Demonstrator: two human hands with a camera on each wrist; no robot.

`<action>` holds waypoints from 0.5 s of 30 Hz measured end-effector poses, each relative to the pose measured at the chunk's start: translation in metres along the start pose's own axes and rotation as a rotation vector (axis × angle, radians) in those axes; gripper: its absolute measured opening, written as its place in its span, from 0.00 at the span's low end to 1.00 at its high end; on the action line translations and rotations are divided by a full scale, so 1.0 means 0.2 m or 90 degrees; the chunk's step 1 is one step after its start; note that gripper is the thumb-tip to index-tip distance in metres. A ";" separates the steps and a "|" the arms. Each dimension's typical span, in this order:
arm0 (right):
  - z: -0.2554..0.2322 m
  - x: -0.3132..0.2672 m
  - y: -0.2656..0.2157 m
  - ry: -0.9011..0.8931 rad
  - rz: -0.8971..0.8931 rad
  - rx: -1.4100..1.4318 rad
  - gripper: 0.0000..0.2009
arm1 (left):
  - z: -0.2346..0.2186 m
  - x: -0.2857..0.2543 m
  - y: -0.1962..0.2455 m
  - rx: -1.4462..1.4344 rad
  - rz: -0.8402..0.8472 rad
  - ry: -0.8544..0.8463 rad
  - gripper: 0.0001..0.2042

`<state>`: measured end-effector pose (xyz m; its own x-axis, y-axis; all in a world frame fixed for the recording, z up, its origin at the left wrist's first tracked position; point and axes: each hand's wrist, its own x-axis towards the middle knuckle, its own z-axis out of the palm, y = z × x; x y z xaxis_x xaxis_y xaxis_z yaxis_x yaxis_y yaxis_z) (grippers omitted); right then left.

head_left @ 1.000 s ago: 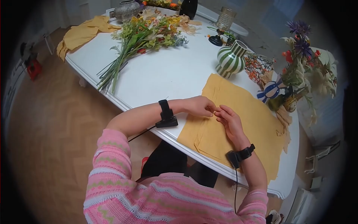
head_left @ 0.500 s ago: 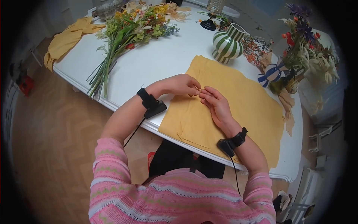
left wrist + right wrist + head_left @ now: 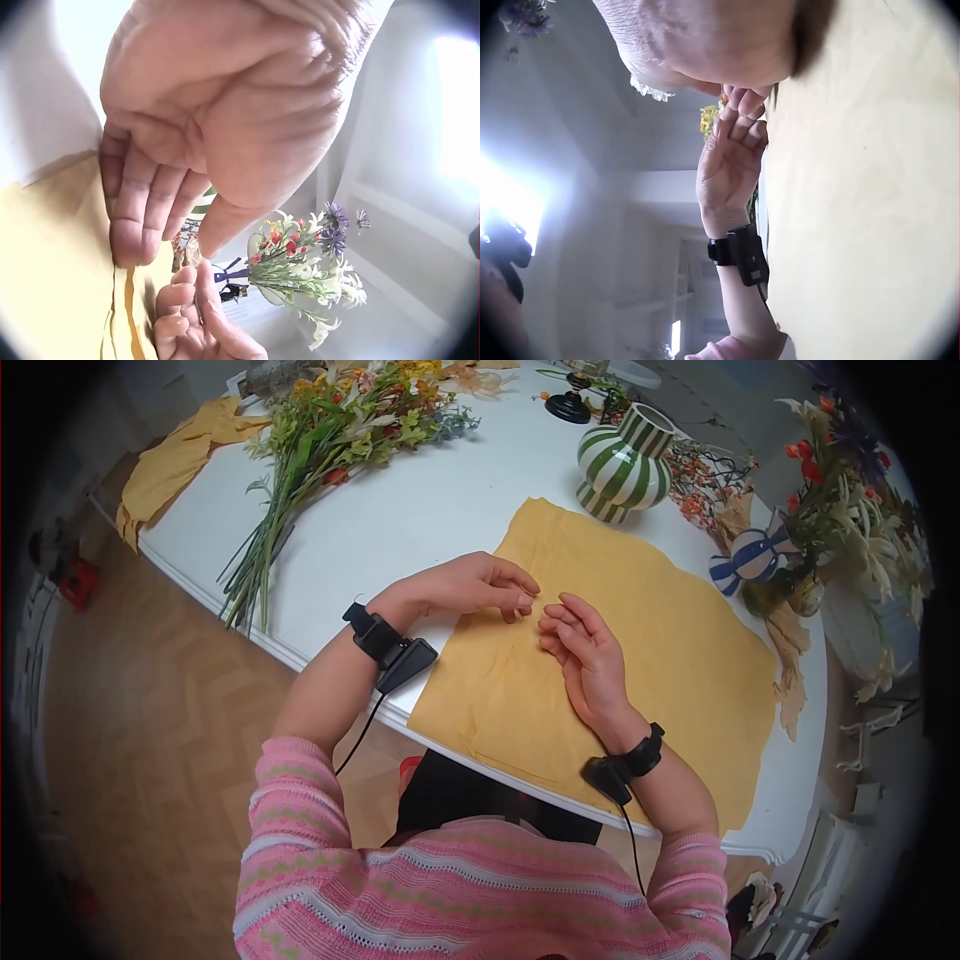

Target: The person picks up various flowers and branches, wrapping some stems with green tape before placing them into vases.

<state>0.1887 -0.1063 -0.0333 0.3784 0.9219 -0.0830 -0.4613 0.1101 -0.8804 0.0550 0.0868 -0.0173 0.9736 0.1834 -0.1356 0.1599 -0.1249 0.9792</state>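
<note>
Nearest is a person in a pink striped knit top [image 3: 470,895], both forearms reaching forward, a black strapped camera on each wrist. The left hand [image 3: 478,586] comes in from the side, back of the hand up, wrist bent and fingers drooping toward the cloth; its grip is released, fingers loosely curved around nothing. The right hand [image 3: 592,665] faces it, palm turned inward and fingers lightly bent — its grip is slack and bare too. In the head view a small gap parts their fingertips. Both hover over a yellow cloth [image 3: 660,630] spread flat across the near part of the white tabletop [image 3: 375,545], its folds and layered edges showing below the left fingers. Beyond the cloth's far edge stands a green-and-white striped vase [image 3: 622,468], upright; toward the right, a blue-and-white vase [image 3: 750,560] sits by a flower arrangement [image 3: 860,490]. Farther left lie a bunch of stemmed flowers [image 3: 340,450] and a crumpled yellow cloth [image 3: 185,465]. Around it all — a herringbone wood floor [image 3: 150,710] and pale walls.
</note>
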 end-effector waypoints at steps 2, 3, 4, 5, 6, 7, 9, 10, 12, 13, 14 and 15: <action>0.00 0.00 0.00 -0.010 0.015 0.003 0.19 | 0.00 0.00 -0.01 -0.017 -0.006 0.005 0.22; -0.01 0.00 0.00 -0.013 0.013 0.004 0.19 | 0.01 -0.01 0.00 -0.013 -0.001 0.010 0.22; -0.02 0.00 0.01 -0.017 0.007 0.002 0.19 | 0.01 -0.01 0.00 -0.005 0.009 0.015 0.22; -0.02 0.00 0.01 -0.023 0.015 0.005 0.19 | 0.01 -0.01 0.00 -0.008 0.003 0.024 0.22; -0.02 0.00 0.01 -0.019 0.017 0.005 0.19 | 0.00 -0.01 -0.01 -0.007 -0.002 0.016 0.22; -0.02 0.00 0.00 -0.015 0.019 0.005 0.19 | 0.00 -0.01 -0.01 -0.004 -0.005 0.008 0.21; -0.02 0.01 0.00 -0.018 0.024 0.014 0.19 | -0.01 -0.01 -0.01 -0.014 -0.004 0.011 0.21; -0.02 0.01 0.00 -0.014 0.025 0.020 0.19 | -0.01 -0.01 -0.01 -0.024 0.002 0.007 0.21; -0.02 0.01 0.00 -0.017 0.029 0.028 0.19 | 0.00 -0.01 0.00 -0.029 -0.002 0.018 0.20; -0.02 0.01 0.00 -0.013 0.032 0.033 0.19 | 0.00 -0.02 0.01 -0.036 -0.004 0.022 0.20; -0.02 0.01 -0.01 -0.019 0.038 0.036 0.19 | 0.00 -0.02 0.00 -0.037 -0.009 0.029 0.20; -0.02 0.01 -0.01 -0.019 0.040 0.039 0.18 | 0.00 -0.02 0.00 -0.053 0.000 0.037 0.20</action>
<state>0.1940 -0.1063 -0.0342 0.3231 0.9384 -0.1222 -0.5325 0.0735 -0.8433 0.0520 0.0854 -0.0167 0.9623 0.2400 -0.1283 0.1429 -0.0442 0.9888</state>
